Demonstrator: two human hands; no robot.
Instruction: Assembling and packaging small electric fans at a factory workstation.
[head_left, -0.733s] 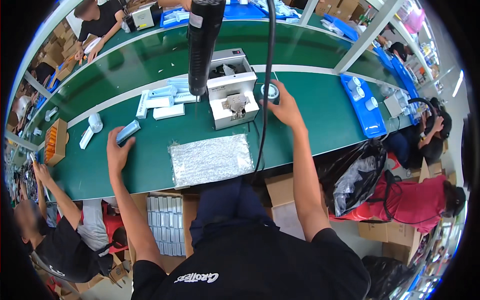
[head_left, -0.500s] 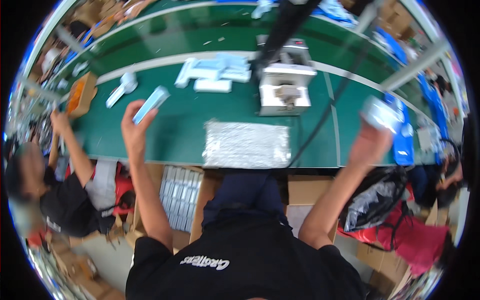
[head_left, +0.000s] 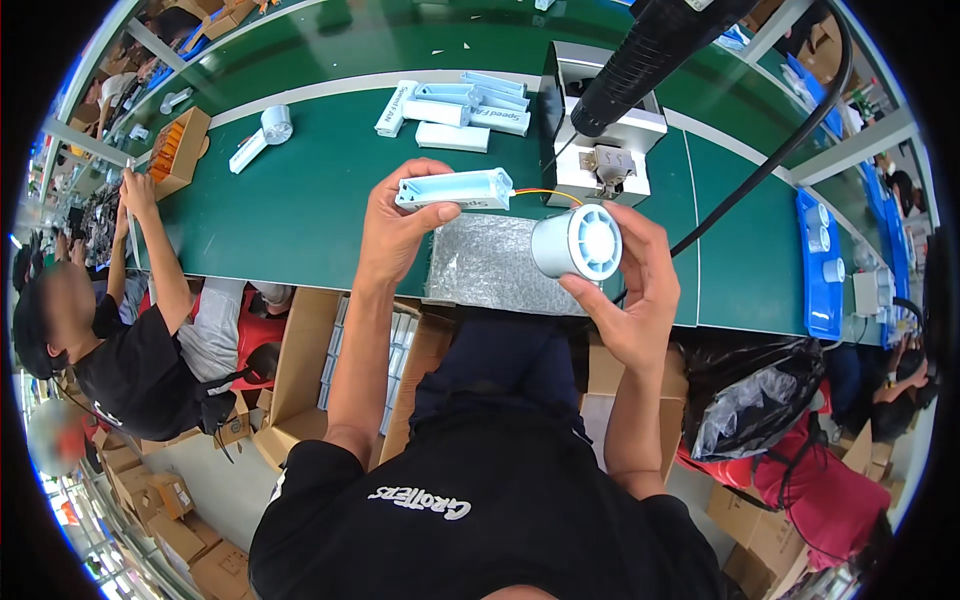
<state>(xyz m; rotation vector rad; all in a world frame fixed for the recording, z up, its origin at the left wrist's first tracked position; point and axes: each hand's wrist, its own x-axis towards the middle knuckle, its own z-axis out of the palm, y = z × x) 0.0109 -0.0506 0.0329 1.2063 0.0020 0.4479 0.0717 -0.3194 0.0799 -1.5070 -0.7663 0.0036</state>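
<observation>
Pale-blue plastic handle (head_left: 455, 187) sits gripped in my left hand (head_left: 393, 230); my right hand (head_left: 643, 298) clasps the fan head (head_left: 578, 243). Joining wires (head_left: 542, 190) likely explain their closeness.

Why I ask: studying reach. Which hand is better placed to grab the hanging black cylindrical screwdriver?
Right hand, probably: nearer the screwdriver, though holding a bluish cylindrical fan. The left hand, holding a bluish oblong handle, is farther.
</observation>
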